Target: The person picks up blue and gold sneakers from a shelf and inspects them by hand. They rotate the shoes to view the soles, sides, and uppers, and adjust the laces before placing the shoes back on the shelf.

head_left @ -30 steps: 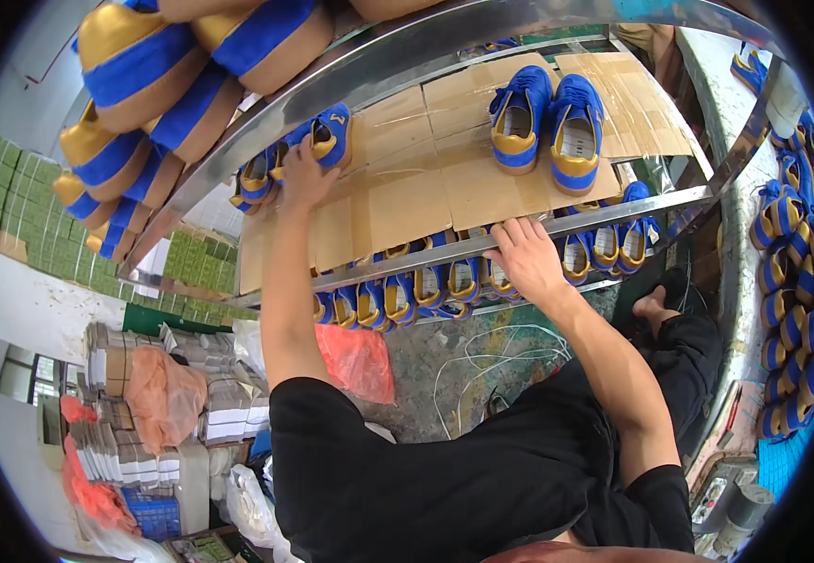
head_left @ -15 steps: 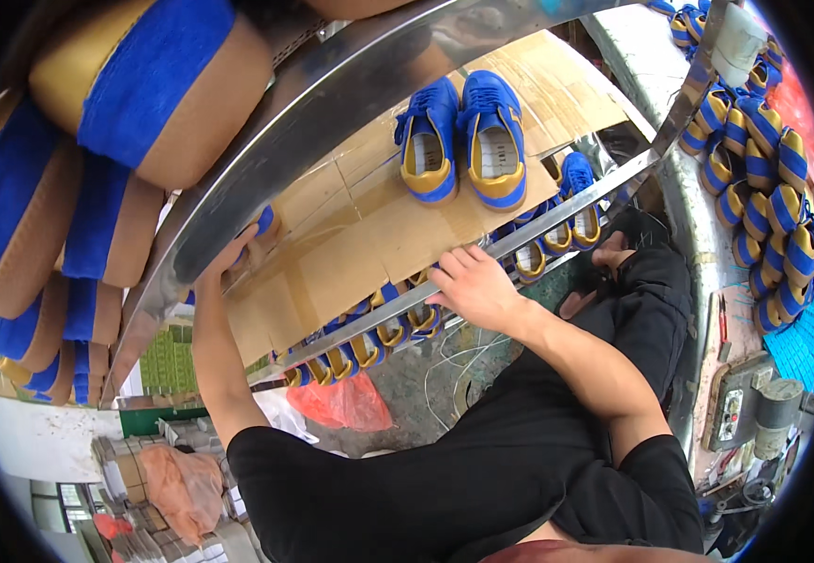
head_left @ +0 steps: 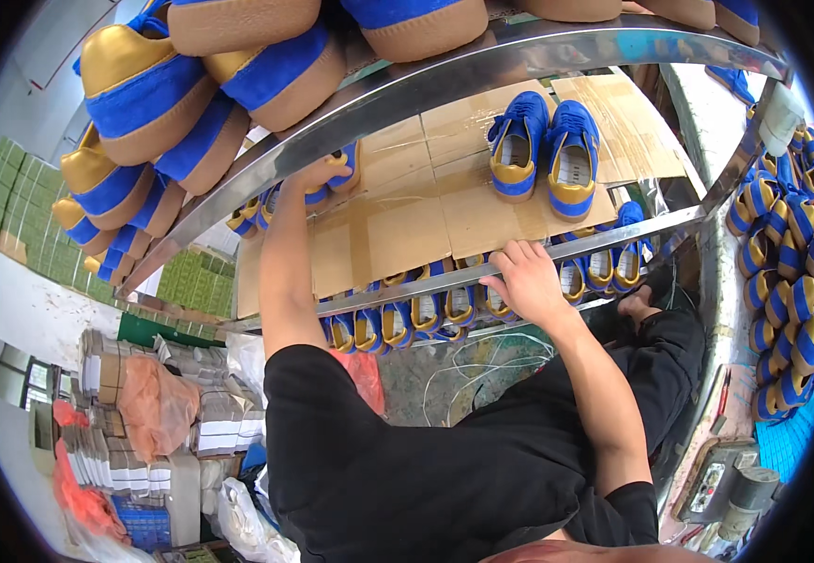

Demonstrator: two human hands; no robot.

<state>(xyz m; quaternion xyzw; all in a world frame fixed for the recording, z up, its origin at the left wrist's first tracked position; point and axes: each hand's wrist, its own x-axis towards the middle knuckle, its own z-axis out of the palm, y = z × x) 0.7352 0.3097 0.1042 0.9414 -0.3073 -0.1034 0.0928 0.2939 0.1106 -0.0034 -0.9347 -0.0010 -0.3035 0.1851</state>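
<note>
1. Lighting was bright, even daylight; shadows beneath the shelves stayed soft.
2. Glare streaked the steel rail (head_left: pixel 482 70) above the left hand (head_left: pixel 318 174).
3. Fisheye distortion bent the rail gripped by the right hand (head_left: pixel 529 281).
4. The nearest shoes (head_left: pixel 144 89) looked slightly soft; a black vignette ringed the frame.

Blue-and-gold shoes (head_left: pixel 545 150) sit on brown cardboard (head_left: pixel 398 225) over a silvery rail (head_left: pixel 407 286).
</note>
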